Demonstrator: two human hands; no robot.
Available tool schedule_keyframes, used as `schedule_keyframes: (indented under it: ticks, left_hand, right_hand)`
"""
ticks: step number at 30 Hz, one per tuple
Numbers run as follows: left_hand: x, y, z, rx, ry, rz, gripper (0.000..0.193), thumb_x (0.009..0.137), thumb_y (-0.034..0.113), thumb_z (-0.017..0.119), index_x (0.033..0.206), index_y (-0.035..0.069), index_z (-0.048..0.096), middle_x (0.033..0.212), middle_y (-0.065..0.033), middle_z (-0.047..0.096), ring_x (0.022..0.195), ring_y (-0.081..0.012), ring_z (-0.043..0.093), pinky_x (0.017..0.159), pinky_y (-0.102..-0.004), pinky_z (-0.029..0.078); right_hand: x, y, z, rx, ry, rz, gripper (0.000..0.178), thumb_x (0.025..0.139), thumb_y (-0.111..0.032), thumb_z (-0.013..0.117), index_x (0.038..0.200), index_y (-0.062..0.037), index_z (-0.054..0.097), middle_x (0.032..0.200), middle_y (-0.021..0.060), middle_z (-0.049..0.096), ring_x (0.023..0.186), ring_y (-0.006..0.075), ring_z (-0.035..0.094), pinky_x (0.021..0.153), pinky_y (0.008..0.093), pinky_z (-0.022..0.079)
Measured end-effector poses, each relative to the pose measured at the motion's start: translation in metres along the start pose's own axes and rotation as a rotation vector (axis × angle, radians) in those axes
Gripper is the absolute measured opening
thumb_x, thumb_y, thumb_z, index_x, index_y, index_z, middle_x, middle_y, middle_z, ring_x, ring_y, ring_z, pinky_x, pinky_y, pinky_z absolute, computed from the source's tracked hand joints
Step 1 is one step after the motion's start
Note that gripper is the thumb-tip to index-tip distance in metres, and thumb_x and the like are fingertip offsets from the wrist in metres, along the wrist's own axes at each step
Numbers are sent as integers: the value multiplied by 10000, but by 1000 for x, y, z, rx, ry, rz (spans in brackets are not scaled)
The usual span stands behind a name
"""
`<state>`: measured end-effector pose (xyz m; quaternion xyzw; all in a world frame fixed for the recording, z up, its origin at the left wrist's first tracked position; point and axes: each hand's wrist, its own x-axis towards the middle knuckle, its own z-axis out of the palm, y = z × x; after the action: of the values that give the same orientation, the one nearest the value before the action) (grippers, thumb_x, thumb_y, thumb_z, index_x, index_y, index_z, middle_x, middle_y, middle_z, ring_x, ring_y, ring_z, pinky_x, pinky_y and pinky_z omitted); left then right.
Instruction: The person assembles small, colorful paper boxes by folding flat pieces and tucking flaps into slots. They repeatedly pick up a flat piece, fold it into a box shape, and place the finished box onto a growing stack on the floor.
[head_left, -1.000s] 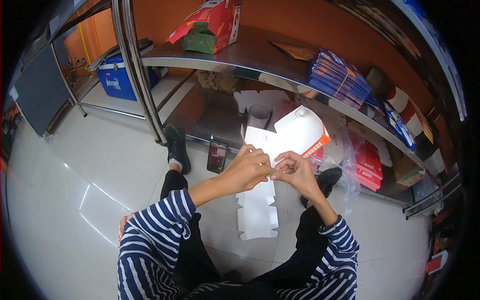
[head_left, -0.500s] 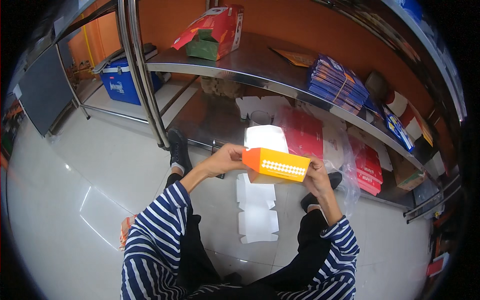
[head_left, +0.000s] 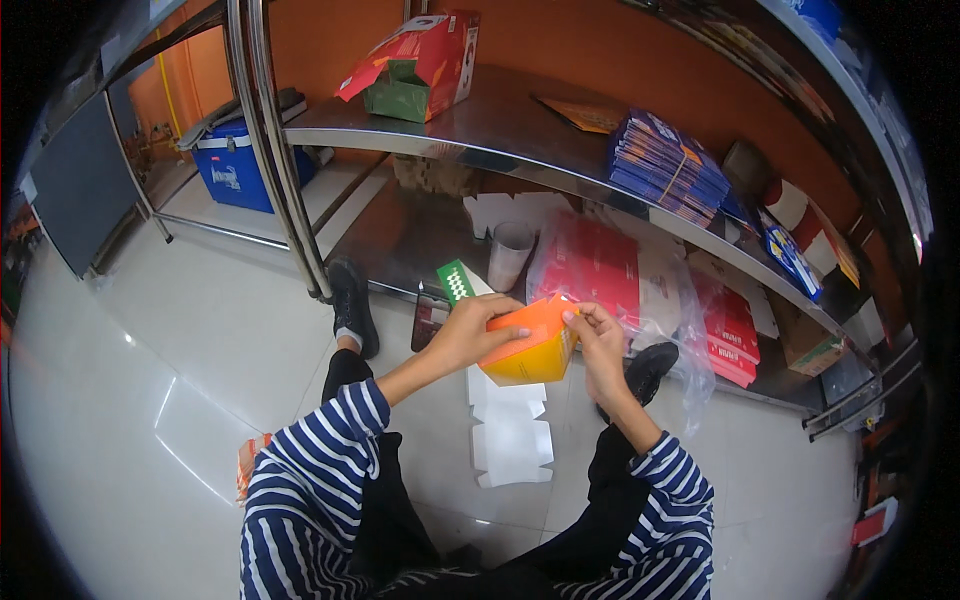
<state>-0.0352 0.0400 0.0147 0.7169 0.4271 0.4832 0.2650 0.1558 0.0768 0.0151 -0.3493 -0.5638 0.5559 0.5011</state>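
Head view: holding up a thin card box, orange on top and yellow on the side, with flat faces and sharp folds, over the shiny tiled floor. Gripping its left end with the left hand, thumb pressed on the orange part. Pinching its top right corner with the right hand. Just behind, can see a green and white card strip with little diamond shapes; cannot tell if joined to the box. Below, can see flat white card with notched edges. On the low shelf, can see a round, cloudy cup and flat red card under thin, crinkly plastic. Higher up, can see a blue stack on the smooth metal shelf.
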Motion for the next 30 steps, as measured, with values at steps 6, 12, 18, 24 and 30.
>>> schedule_keyframes:
  ticks: [6, 12, 18, 24, 30]
  left_hand:
    - [1, 9, 2, 107, 89, 111, 238, 745, 143, 672, 920, -15, 643, 768, -117, 599, 651, -221, 574, 583, -280, 445]
    - [-1, 13, 5, 105, 162, 227, 217, 702, 104, 678, 899, 13, 673, 721, -74, 586, 630, -158, 562, 559, -258, 432]
    - [-4, 14, 2, 271, 263, 386, 151, 660, 78, 694, 796, 25, 653, 723, -57, 579, 627, -190, 557, 553, -288, 442]
    - [-6, 18, 6, 469, 353, 649, 158, 622, 85, 712, 762, 72, 641, 718, -8, 582, 616, -158, 552, 524, -274, 421]
    - [-8, 23, 7, 466, 365, 638, 143, 635, 102, 709, 754, 73, 636, 725, -5, 586, 615, -151, 551, 511, -274, 407]
  right_hand:
    - [1, 10, 9, 17, 138, -50, 76, 844, -87, 566, 893, -31, 553, 786, -6, 553, 701, 47, 499, 604, 180, 383]
    - [0, 6, 9, -134, 5, -84, 131, 842, -98, 577, 944, -16, 563, 843, 11, 569, 732, 58, 511, 648, 179, 396]
    - [-6, -17, 6, -526, -151, -366, 188, 822, -89, 597, 978, 16, 609, 848, 40, 600, 727, 87, 521, 658, 217, 411]
    - [-14, -41, 10, -688, -219, -534, 171, 775, -32, 593, 929, 34, 627, 763, 98, 592, 663, 153, 541, 617, 252, 420]
    - [-17, -43, 10, -696, -183, -616, 170, 734, -30, 574, 891, 1, 630, 687, 87, 565, 637, 210, 523, 603, 309, 386]
